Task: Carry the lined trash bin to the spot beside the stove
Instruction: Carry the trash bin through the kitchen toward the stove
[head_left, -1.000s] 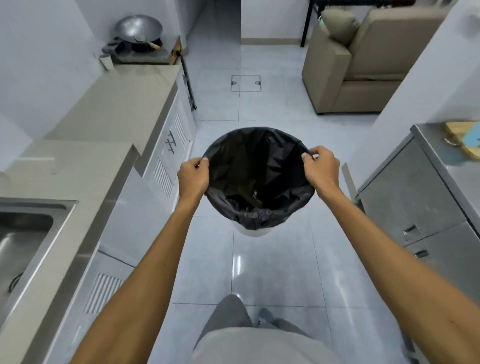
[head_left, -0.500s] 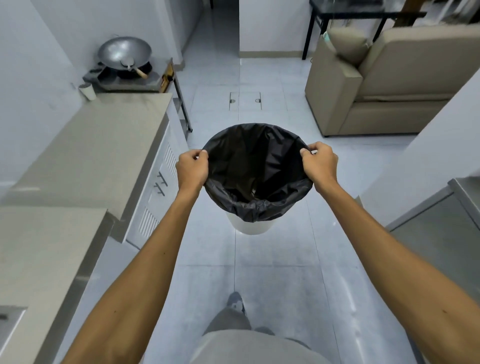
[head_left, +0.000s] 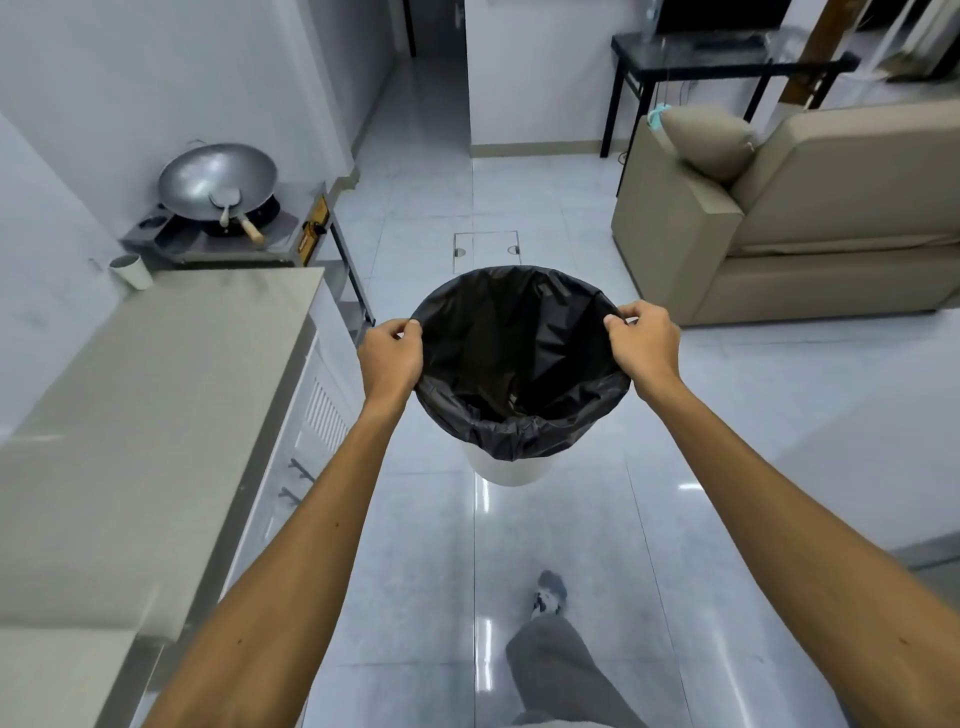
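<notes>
Gripping opposite sides of the rim, the left hand (head_left: 390, 358) and right hand (head_left: 644, 344) hold the lined trash bin (head_left: 514, 364) off the floor (head_left: 571, 519) mid-room, fingers clenched on it, with the stove (head_left: 228, 234) far left, so the carry looks unfinished.

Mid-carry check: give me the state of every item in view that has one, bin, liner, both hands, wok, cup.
Trash bin: held off the floor, upright, not yet beside the stove.
Black liner: fitted, folded over the rim, mouth open.
Left hand: closed on the bin's left rim.
Right hand: closed on the right rim.
Wok: sitting on the stove, spatula inside.
White cup: upright on the counter.
</notes>
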